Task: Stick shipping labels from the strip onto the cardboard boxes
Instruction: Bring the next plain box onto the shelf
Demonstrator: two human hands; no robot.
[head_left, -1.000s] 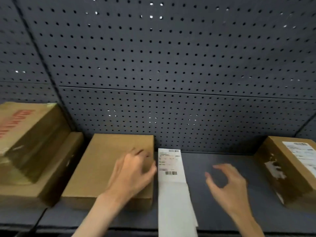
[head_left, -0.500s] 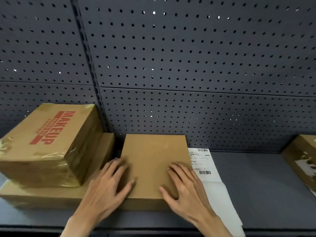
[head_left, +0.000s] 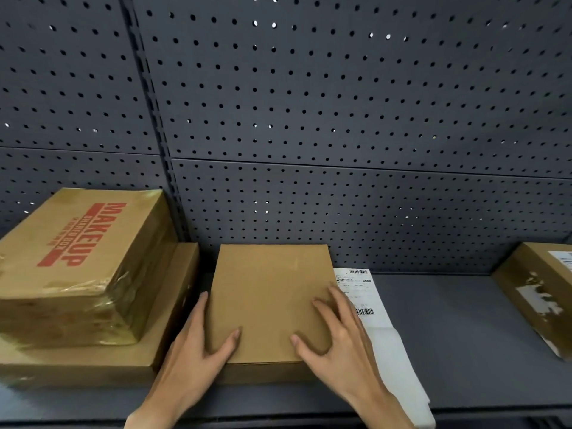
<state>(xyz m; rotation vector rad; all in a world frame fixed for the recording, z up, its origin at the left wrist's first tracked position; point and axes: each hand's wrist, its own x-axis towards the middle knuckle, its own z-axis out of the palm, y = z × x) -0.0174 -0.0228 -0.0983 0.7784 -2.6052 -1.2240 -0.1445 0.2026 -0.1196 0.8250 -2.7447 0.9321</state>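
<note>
I have both hands on the plain flat box (head_left: pixel 272 301). My left hand (head_left: pixel 198 351) wraps its near left edge, thumb on the top face and fingers down the side; my right hand (head_left: pixel 340 339) lies spread across the near right corner, fingers flat on the lid. So each grip is a loose, half-open brace on the cardboard rather than a clenched hold, and nothing is lifted off the shelf (head_left: pixel 458 329).

The step in hand, as I judge it, is squaring this box up for a label. To do it well I would keep the pressure even on both sides, slide rather than lift, and leave the top face bare and level.

The label strip (head_left: pixel 368 308) lies just beside the box on its right, printed label toward the back and blank liner running off the front edge; my right wrist covers part of it, so I must not drag it along.

Room is tight on the left: a wide flat box (head_left: pixel 173 305) sits close by, with the taped MAKEUP box (head_left: pixel 77 258) stacked on it. The pegboard wall (head_left: pixel 309 119) closes the back. Rightward the shelf is open as far as the labelled box (head_left: pixel 532 292) at the far edge.
</note>
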